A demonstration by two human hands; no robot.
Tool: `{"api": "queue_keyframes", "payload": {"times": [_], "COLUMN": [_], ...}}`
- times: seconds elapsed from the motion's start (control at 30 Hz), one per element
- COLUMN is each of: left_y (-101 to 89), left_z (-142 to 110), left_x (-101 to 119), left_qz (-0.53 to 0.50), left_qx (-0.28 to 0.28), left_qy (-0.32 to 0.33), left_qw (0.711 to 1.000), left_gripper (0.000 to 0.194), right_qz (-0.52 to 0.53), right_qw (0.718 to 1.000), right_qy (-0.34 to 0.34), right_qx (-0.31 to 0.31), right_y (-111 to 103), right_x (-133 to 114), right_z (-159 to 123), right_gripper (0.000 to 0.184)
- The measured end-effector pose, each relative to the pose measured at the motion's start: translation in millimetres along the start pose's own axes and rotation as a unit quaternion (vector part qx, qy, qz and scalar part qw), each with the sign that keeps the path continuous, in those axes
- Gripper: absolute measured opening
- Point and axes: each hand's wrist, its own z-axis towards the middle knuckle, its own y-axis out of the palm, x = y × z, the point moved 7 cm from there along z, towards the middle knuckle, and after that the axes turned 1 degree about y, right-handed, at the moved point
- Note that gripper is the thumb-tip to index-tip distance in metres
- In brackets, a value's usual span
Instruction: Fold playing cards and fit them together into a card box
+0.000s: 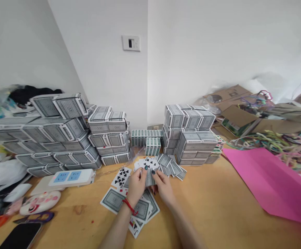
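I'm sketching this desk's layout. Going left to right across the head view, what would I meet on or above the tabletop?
Phone → power strip → face-up clubs card → left hand → right hand → pink sheet.

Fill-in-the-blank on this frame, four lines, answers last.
The left hand and right hand hold a playing card showing its ____, not its face.
The red bracelet is on the ____ wrist.
The pink sheet lies to the ____ of both hands.
The power strip has socket panels coloured ____.

Missing words: back; left; right; blue.
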Motion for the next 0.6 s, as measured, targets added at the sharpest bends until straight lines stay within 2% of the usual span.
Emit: {"api": "queue_keyframes", "payload": {"times": [0.1,0.17,0.33,0.47,0.6], "left_y": [8.9,12.1,14.3,15.6,12.6], "left_z": [-3,-4,-7,-8,-9], "left_x": [3,3,1,0,-2], "left_qz": [0.02,0.004,-0.059,-0.106,-0.134], "left_qx": [-0.042,-0.048,-0.025,-0.013,0.002], "left_qy": [0.018,0.017,-0.02,-0.061,-0.086], "left_qw": [0.999,0.999,0.998,0.992,0.987], "left_gripper": [0.03,0.031,0.034,0.036,0.039], "right_qz": [-0.009,0.004,0.069,0.103,0.123], "right_qw": [0.997,0.997,0.995,0.992,0.991], "right_qy": [-0.008,0.0,0.046,0.051,0.039], "right_qx": [0.07,0.083,0.061,0.054,0.019], "right_y": [-4,-5,-2,1,5], "right_x": [1,3,6,8,6], "right_z": [-1,-1,-1,-1,-1], "right_gripper": [0.031,0.031,0.03,0.033,0.034]}}
